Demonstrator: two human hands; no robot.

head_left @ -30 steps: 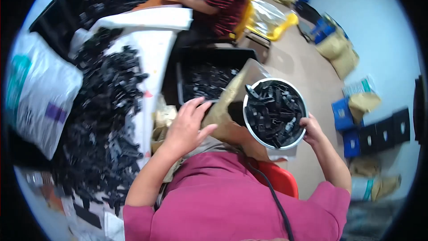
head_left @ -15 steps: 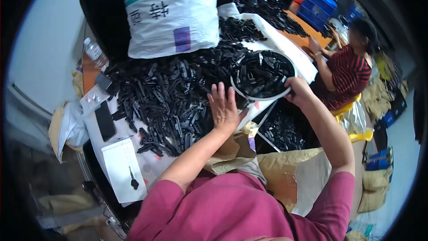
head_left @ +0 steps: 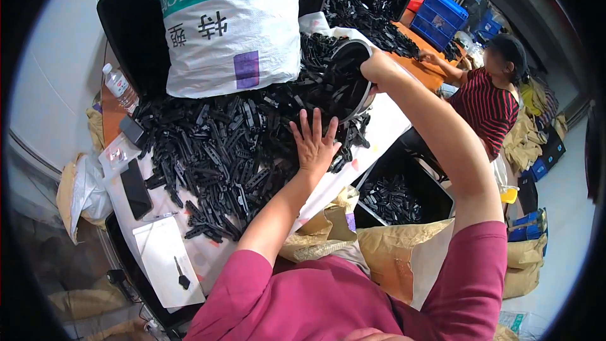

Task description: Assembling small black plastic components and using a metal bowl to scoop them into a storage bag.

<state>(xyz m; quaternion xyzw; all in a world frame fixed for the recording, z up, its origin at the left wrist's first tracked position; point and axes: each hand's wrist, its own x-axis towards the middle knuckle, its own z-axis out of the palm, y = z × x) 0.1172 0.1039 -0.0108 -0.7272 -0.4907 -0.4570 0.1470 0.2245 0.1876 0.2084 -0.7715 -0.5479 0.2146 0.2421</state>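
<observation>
My right hand (head_left: pixel 380 71) grips the rim of a round tub (head_left: pixel 365 102) that is tipped toward the pile, its opening facing left. Black plastic parts (head_left: pixel 344 79) fill the tub, some at its lower lip. Below and left of it, my left hand (head_left: pixel 314 146) lies with fingers spread at the right edge of a big heap of long black plastic parts (head_left: pixel 218 145) on the white-covered table. Whether the left palm presses on parts is hidden.
A stuffed white sack (head_left: pixel 233 44) stands behind the heap. A black bin (head_left: pixel 435 199) holding more parts sits below the table's right edge. Left are a bottle (head_left: pixel 120 88), a phone (head_left: pixel 136 188) and a notepad (head_left: pixel 161 259). A co-worker (head_left: pixel 489 107) sits at right beside a blue crate (head_left: pixel 440 19).
My right hand has lifted the tub up and back and tipped it leftward over the heap. My left hand stays spread beside the heap, slightly lower. The whole view has shifted a little.
</observation>
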